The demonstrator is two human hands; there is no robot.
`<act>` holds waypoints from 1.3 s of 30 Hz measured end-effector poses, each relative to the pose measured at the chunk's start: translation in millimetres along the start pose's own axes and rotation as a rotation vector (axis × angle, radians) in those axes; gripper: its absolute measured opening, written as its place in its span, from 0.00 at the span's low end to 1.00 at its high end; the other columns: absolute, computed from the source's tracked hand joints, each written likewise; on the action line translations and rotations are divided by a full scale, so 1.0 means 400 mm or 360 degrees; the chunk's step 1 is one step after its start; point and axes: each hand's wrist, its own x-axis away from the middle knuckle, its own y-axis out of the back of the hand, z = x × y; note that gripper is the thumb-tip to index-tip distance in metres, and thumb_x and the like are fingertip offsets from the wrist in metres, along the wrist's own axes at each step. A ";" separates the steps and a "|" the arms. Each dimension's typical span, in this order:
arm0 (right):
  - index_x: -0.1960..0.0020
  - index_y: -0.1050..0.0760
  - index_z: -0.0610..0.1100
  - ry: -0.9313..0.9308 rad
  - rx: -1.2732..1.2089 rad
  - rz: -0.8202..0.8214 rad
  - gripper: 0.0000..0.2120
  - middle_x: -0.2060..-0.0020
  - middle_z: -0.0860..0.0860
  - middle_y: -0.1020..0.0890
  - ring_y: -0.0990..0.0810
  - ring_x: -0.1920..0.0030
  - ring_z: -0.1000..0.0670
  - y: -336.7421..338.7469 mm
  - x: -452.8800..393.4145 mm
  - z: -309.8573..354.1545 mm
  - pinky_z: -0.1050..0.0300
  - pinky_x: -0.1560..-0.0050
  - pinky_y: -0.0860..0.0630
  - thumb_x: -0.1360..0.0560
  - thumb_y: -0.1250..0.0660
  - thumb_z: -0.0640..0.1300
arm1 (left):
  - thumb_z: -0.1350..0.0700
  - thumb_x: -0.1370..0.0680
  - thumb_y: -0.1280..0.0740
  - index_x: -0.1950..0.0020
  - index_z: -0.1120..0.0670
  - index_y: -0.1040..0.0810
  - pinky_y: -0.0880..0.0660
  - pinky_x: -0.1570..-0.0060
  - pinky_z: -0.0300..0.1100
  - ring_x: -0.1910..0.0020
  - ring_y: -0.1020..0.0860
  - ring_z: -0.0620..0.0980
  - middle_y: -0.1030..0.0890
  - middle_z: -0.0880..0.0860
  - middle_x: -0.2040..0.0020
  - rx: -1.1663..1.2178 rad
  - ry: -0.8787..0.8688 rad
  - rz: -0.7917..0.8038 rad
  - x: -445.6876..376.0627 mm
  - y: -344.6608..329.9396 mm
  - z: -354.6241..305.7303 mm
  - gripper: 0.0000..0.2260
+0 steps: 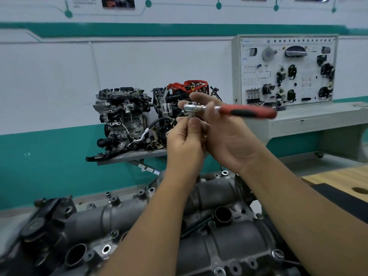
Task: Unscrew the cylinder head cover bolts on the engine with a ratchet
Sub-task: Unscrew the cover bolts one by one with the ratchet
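Note:
Both hands are raised in front of me, well above the grey cylinder head cover (215, 198) that fills the bottom of the view. My right hand (225, 134) holds a ratchet (247, 112) by its metal neck, the red and black handle sticking out to the right. My left hand (184, 142) pinches the silver socket (190, 114) under the ratchet's chrome head. Bolts and bolt holes (114, 200) line the cover's edges.
Two dismantled engines (123, 116) sit on a grey shelf (129, 156) against the teal and white wall. A grey training panel (286, 68) stands on a cabinet at the right. A wooden bench (338, 180) lies at the right edge.

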 end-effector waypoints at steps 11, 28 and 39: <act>0.38 0.20 0.50 -0.0086 -0.0038 -0.0135 0.18 0.45 0.45 0.16 0.31 0.41 0.36 -0.023 0.002 -0.008 0.38 0.41 0.42 0.26 0.33 0.56 | 0.57 0.16 0.39 0.58 0.49 0.25 0.32 0.73 0.40 0.72 0.31 0.46 0.28 0.52 0.68 -0.0338 -0.0147 -0.0025 0.005 0.018 0.004 0.11; 0.40 0.19 0.49 0.0087 0.0375 -0.0132 0.17 0.50 0.42 0.16 0.17 0.50 0.45 -0.016 0.007 -0.022 0.45 0.46 0.22 0.27 0.24 0.41 | 0.54 0.25 0.28 0.57 0.53 0.15 0.18 0.61 0.54 0.63 0.17 0.53 0.16 0.49 0.63 -0.0792 -0.0374 -0.0100 0.015 0.056 -0.020 0.04; 0.46 0.16 0.47 0.0003 0.0138 -0.0143 0.12 0.50 0.46 0.15 0.17 0.51 0.46 -0.002 0.018 -0.012 0.45 0.48 0.24 0.29 0.28 0.37 | 0.57 0.20 0.30 0.51 0.55 0.14 0.17 0.59 0.56 0.61 0.16 0.57 0.15 0.53 0.61 -0.0678 -0.0433 -0.0037 0.013 0.054 -0.009 0.05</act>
